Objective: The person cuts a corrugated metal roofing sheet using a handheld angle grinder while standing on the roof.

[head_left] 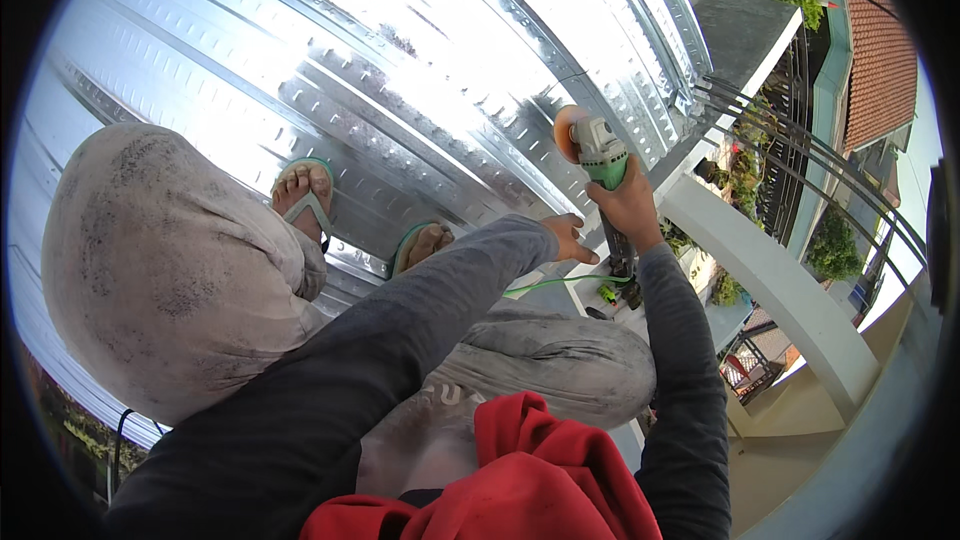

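Note:
My right hand [630,202] is wrapped round the body of a green and grey angle grinder [603,155]. Its orange-brown disc [570,133] faces left, over the edge of the shiny ribbed metal decking [400,110]. Beside the grinder's tail end, my left hand [570,240] reaches out with its fingers apart and nothing visible in them. I cannot tell whether its fingertips touch the grinder. A green cord [545,284] runs below the left hand.
My feet, in flip-flops [318,195], stand on the decking. Several steel rods [810,155] jut out at the right past a concrete ledge [740,30]. A pale curved concrete beam [780,280] spans a drop, with plants and a tiled roof [880,50] beyond.

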`<state>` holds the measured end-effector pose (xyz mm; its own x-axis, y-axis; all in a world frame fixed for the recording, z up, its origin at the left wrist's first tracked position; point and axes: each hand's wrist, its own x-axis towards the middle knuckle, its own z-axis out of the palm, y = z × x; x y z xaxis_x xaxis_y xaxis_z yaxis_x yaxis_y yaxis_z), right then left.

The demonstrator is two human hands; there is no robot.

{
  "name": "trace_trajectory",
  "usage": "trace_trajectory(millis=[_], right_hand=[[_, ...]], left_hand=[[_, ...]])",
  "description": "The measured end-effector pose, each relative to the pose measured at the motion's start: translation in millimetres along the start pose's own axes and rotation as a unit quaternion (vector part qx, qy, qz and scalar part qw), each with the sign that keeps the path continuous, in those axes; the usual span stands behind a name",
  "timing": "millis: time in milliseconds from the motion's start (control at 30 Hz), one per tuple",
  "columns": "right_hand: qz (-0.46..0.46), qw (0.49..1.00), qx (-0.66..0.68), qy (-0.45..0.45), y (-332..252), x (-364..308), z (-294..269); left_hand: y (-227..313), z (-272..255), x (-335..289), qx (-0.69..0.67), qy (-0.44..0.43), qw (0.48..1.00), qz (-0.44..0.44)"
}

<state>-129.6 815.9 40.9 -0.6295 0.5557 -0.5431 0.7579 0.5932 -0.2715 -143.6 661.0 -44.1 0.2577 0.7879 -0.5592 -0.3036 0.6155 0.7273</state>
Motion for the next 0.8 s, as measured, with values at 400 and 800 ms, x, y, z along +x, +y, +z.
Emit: trace_trajectory(millis=[400,800], right_hand=[[-0.015,0.999,0.033,-0.005,-7,36,11],[0.047,0.989,0.117,-0.082,20,51,11]], left_hand=[[32,37,62,-0.407,0.214,0.886,0.056],[44,44,68,-0.328,0.229,0.916,0.020]])
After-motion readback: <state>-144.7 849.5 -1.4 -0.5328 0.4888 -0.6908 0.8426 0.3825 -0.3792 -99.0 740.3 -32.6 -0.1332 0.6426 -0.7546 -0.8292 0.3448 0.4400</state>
